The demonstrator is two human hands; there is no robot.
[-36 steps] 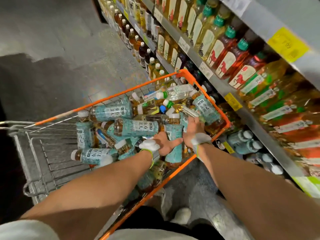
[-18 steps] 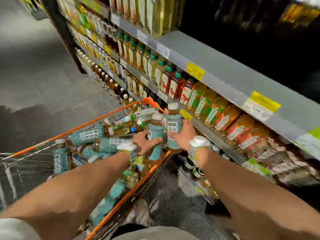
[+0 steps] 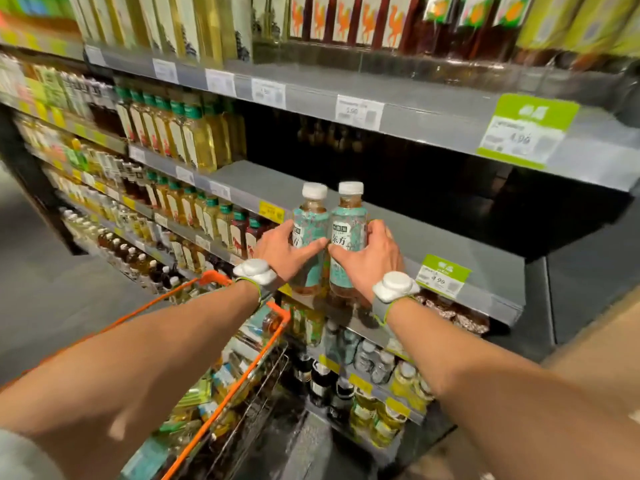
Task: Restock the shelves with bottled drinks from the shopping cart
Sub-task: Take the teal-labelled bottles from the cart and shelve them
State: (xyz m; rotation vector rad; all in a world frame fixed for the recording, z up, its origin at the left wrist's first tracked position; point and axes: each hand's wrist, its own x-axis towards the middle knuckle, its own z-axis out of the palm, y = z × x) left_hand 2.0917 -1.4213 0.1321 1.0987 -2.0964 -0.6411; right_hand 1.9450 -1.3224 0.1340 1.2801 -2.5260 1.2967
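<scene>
I hold two upright tea bottles with teal labels and white caps side by side in front of a grey shelf (image 3: 460,244). My left hand (image 3: 282,249) grips the left bottle (image 3: 310,216). My right hand (image 3: 372,258) grips the right bottle (image 3: 349,220). Both bottles hover at the front edge of the shelf's bare stretch. The orange-rimmed shopping cart (image 3: 239,379) sits below my left arm, holding several more bottles.
Rows of yellow and brown drink bottles (image 3: 180,133) fill the shelves to the left and above. Lower shelves (image 3: 377,386) under my right arm carry more bottles. Price tags line the shelf edges. Grey floor lies to the left of the cart.
Both hands have lifted the two bottles out of the cart and up to the level of the middle shelf. My view has risen from the cart to the shelves.
</scene>
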